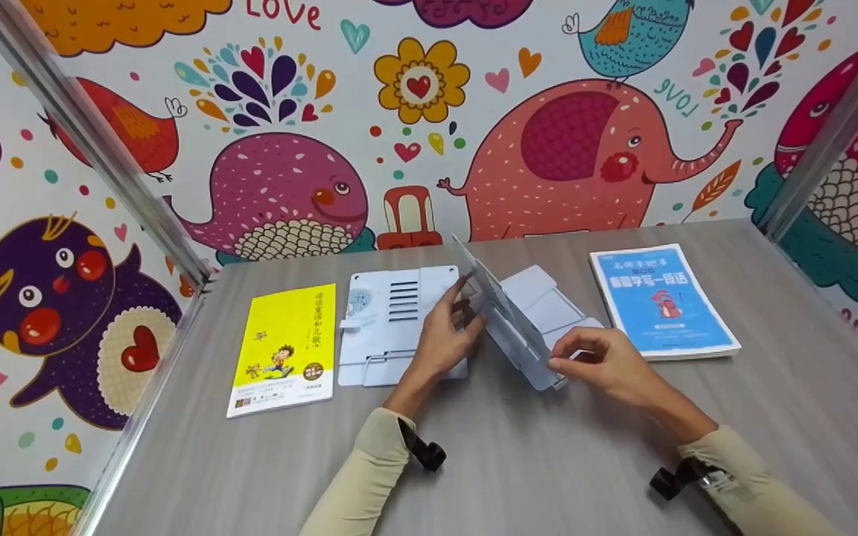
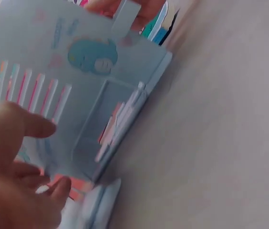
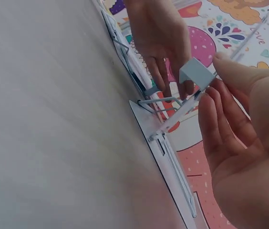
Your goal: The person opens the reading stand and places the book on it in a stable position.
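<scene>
Two hands (image 1: 444, 336) (image 1: 611, 366), two bookstands (image 1: 507, 318) (image 1: 380, 331), two books (image 1: 284, 346) (image 1: 663, 301)

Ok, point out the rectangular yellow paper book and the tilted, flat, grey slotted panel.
Rectangular yellow paper book (image 1: 284, 348), head view, cover's middle.
Tilted, flat, grey slotted panel (image 2: 85, 89), left wrist view, middle of its printed face.

Pale folding stand (image 1: 515, 331), opened, right of centre in head view
Slotted panel (image 2: 84, 95) tilted over base (image 1: 541, 294); blurred blue print (image 2: 89, 57), perhaps a whale.

Wall (image 1: 429, 130): "Love"; yel. bk (image 1: 284, 335): "儿歌"; blue bk (image 1: 652, 316): "一段话"
</scene>
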`<state>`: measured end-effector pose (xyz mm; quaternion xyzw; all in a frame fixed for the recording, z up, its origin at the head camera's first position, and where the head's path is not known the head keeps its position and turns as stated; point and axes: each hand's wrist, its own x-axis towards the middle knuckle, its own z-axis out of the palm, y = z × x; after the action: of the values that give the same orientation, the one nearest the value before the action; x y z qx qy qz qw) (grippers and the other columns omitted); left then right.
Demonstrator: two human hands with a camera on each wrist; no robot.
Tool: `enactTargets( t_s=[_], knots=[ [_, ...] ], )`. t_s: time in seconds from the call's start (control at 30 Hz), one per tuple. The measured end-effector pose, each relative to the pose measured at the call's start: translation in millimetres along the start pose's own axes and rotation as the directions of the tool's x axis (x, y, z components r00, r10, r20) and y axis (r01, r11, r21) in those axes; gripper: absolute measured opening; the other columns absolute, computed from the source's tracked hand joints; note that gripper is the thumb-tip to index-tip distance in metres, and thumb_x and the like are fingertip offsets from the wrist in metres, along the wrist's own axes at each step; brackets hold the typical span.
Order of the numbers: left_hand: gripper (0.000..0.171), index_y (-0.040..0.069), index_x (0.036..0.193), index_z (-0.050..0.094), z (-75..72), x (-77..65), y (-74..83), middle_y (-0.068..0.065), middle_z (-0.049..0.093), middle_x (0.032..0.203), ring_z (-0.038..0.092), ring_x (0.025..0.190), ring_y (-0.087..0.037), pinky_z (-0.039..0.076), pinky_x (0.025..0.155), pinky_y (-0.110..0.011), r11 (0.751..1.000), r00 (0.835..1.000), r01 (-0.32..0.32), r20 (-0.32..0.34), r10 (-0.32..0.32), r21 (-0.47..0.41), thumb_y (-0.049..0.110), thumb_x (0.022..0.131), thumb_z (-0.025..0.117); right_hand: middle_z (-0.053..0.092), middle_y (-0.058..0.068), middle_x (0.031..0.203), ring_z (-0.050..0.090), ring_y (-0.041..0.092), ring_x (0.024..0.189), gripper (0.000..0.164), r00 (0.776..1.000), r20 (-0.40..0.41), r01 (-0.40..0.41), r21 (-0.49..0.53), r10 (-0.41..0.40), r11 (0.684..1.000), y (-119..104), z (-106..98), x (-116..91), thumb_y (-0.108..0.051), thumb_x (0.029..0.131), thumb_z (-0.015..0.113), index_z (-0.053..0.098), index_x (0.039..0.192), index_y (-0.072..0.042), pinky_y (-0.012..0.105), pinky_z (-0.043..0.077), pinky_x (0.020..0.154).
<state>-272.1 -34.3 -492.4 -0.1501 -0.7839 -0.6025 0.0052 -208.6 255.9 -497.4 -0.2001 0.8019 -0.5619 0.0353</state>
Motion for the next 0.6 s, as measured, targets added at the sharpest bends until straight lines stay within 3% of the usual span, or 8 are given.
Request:
enactTargets(
  t_s=[0.17, 0.3, 0.43, 0.6],
  knots=[
    [0.076, 0.016, 0.168, 0.033, 4.9, -5.7, 20.8, -0.009, 0.038, 0.174, 0.051, 0.154, -0.032, 0.047, 0.123, -0.047, 0.997, 0.985, -0.058, -0.160, 0.065, 0.051, 0.021, 0.103, 0.072, 0.077, 0.001, 0.103, 0.073, 0.017, 0.092, 0.020, 0.999, 0.006, -0.032, 0.124, 0.031, 0.992, 8.0, -13.9, 6.2, -0.014, 0.107, 0.068, 0.075, 0.116, 0.002, 0.031, 0.065, 0.083],
    [0.074, 0.021, 0.166, 0.037, 8.8, -14.2, 33.3, -0.005, 0.041, 0.171, 0.047, 0.156, -0.024, 0.045, 0.125, -0.041, 0.970, 0.948, -0.181, -0.233, 0.216, 0.160, 0.028, 0.103, 0.074, 0.078, 0.008, 0.105, 0.071, 0.015, 0.089, 0.036, 0.985, -0.095, -0.127, 0.152, 0.142, 0.980, 17.3, -32.2, 12.6, -0.023, 0.110, 0.065, 0.070, 0.123, 0.010, 0.029, 0.062, 0.080],
    [0.070, 0.020, 0.163, 0.044, 14.7, -26.1, 37.6, -0.006, 0.042, 0.171, 0.042, 0.159, -0.022, 0.042, 0.127, -0.044, 0.884, 0.884, -0.347, -0.207, 0.419, 0.312, 0.031, 0.102, 0.075, 0.073, 0.020, 0.116, 0.069, 0.021, 0.089, 0.040, 0.967, -0.143, -0.210, 0.036, 0.213, 0.977, 22.5, -43.6, 16.4, -0.029, 0.106, 0.071, 0.070, 0.130, 0.002, 0.028, 0.059, 0.074],
    [0.063, 0.031, 0.157, 0.055, 21.3, -39.2, 37.8, 0.000, 0.045, 0.172, 0.037, 0.163, -0.025, 0.036, 0.130, -0.053, 0.751, 0.815, -0.476, -0.091, 0.572, 0.458, 0.039, 0.099, 0.078, 0.070, 0.021, 0.131, 0.068, 0.029, 0.091, 0.038, 0.981, -0.082, -0.185, -0.149, 0.174, 0.971, 25.2, -43.3, 25.6, -0.022, 0.104, 0.074, 0.069, 0.137, -0.003, 0.029, 0.060, 0.070]
  ],
)
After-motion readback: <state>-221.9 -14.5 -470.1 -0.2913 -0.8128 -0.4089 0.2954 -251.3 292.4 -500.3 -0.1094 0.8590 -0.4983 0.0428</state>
